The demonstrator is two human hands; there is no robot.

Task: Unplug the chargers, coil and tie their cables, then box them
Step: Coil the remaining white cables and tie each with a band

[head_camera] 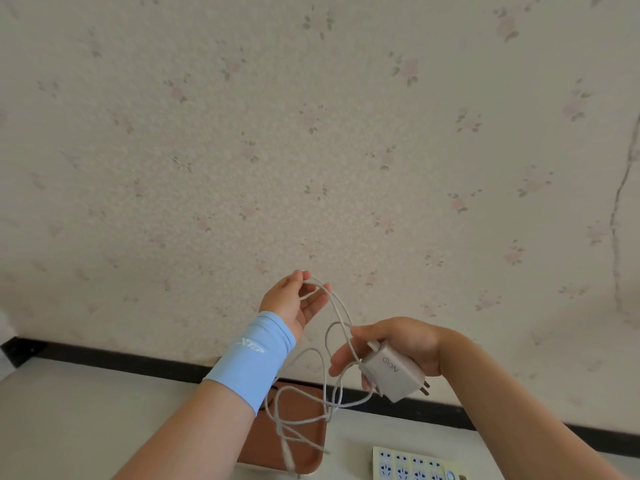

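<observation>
You are gripping the charger (393, 374) in your right hand (391, 344), fingers curled round it, above the desk (69, 410); your left hand (294, 299) is pinching its cable (341, 317) higher up with loosely curled fingers, likely drawing out slack for coiling

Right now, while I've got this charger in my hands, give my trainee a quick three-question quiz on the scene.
1. True or false: the charger is plugged into the power strip.
2. Fill in: the left hand holds up a loop of the white ____.
3. The right hand grips: A the tray, B the charger, C the power strip.

Key: 1 false; 2 cable; 3 B.
</observation>
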